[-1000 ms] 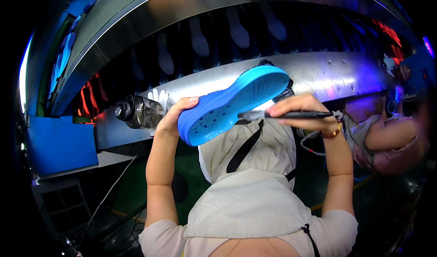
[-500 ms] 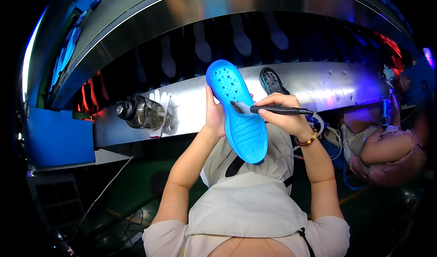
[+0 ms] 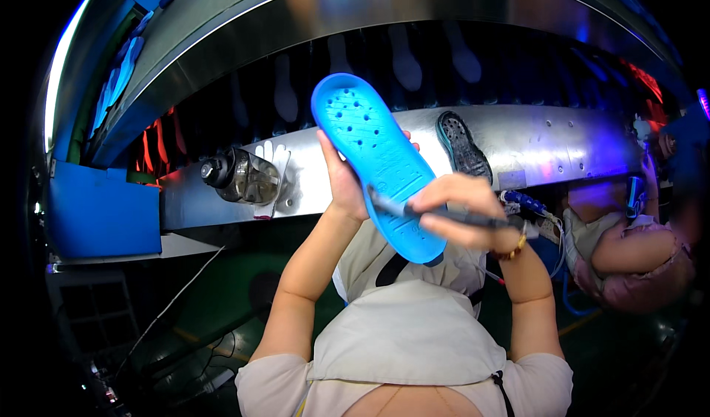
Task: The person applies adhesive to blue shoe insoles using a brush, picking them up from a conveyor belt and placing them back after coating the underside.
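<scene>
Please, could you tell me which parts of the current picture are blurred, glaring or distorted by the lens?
Head view: the right hand and its brush-like tool look smeared, probably by motion; head view: glare whitens part of the metal ledge; head view: the upper metal panel bows strongly, and the corners are nearly black.

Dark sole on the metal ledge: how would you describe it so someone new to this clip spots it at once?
Find the bright metal ledge crossing the picture. On it, right of the blue sole and just beyond the right hand, lies the dark sole. Unlike the blue one, it is near-black with a teal edge, and unheld.
</scene>
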The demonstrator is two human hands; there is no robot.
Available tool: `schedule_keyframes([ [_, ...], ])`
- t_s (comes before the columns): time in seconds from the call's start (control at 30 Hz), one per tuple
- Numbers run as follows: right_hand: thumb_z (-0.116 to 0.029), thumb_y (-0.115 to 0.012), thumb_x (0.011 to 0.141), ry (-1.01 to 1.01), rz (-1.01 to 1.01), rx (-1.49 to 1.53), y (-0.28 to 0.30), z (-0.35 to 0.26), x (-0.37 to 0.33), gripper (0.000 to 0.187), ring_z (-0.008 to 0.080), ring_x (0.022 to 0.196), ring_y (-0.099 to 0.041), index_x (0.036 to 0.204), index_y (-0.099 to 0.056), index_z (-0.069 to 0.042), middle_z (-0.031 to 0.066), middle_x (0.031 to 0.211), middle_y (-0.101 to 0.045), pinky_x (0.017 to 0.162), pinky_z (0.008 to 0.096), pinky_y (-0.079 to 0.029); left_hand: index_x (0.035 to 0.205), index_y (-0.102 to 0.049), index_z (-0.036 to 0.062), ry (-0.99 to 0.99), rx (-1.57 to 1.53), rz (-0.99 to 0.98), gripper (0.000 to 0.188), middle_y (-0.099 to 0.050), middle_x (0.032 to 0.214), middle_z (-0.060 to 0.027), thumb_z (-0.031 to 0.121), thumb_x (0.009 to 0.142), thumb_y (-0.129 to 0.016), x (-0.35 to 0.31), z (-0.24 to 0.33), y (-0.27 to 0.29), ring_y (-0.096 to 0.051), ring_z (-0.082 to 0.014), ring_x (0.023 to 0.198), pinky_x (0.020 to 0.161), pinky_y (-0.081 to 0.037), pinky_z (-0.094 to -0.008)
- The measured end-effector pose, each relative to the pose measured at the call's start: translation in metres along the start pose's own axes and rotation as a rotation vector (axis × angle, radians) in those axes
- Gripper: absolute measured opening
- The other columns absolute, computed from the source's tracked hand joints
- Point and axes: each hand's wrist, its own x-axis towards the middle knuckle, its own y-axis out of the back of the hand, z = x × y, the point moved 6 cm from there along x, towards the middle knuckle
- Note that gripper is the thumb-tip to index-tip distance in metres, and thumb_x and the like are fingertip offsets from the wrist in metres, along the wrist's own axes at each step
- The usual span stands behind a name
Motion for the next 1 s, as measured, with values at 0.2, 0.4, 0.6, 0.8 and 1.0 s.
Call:
schedule_keyframes([
  [0.2, 0.000, -0.064, 0.067, -0.094, -0.075, 0.286, 0.009, 0.007, -0.016, 0.019, 0.0247, 0.083, -0.062, 0.086, -0.064, 0.002, 0.0142, 0.086, -0.065, 0.075, 0.0328, -0.048, 0.125, -0.037, 0.0042, -0.120, 0.034, -0.007, 0.089, -0.053, 0.106, -0.0193, 0.076, 0.075, -0.019, -0.006, 0.027, -0.013, -0.053, -0.0359, 0.096, 0.086, -0.042, -0.0484],
  [0.4, -0.002, -0.068, 0.066, 0.000, -0.203, 0.215, -0.006, 0.000, -0.026, 0.021, 0.0251, 0.089, -0.060, 0.086, -0.065, 0.000, 0.0128, 0.088, -0.065, 0.082, 0.0341, -0.046, 0.125, -0.037, 0.0037, -0.126, 0.047, -0.025, 0.088, -0.050, 0.112, -0.0217, 0.075, 0.076, -0.019, -0.002, 0.036, -0.010, -0.051, -0.0365, 0.101, 0.088, -0.041, -0.0483],
  [0.6, 0.002, -0.059, 0.071, -0.225, 0.092, 0.691, 0.007, 0.033, -0.030, 0.022, 0.0231, 0.094, -0.058, 0.093, -0.061, 0.003, 0.0170, 0.095, -0.062, 0.087, 0.0326, -0.043, 0.125, -0.036, -0.0020, -0.153, -0.012, 0.082, 0.084, -0.047, 0.119, -0.0214, 0.069, 0.080, -0.026, 0.000, 0.049, -0.024, -0.050, -0.0348, 0.106, 0.091, -0.040, -0.0469],
  [0.8, -0.002, -0.057, 0.077, -0.267, 0.366, 0.979, -0.013, 0.033, -0.030, 0.022, 0.0183, 0.093, -0.057, 0.097, -0.057, 0.006, 0.0169, 0.098, -0.061, 0.081, 0.0270, -0.045, 0.128, -0.032, -0.0045, -0.184, -0.090, -0.119, 0.063, -0.048, 0.119, -0.0200, 0.044, 0.088, -0.030, -0.033, 0.001, -0.054, -0.052, -0.0285, 0.105, 0.094, -0.039, -0.0413],
  [1.0, 0.002, -0.061, 0.074, -0.184, 0.142, 0.565, -0.011, 0.006, -0.027, 0.019, 0.0191, 0.091, -0.059, 0.093, -0.060, 0.003, 0.0154, 0.099, -0.061, 0.081, 0.0292, -0.045, 0.124, -0.037, -0.0044, -0.117, 0.019, 0.024, 0.058, -0.051, 0.116, -0.0208, 0.040, 0.087, -0.034, -0.021, 0.006, -0.014, -0.054, -0.0318, 0.101, 0.089, -0.043, -0.0433],
])
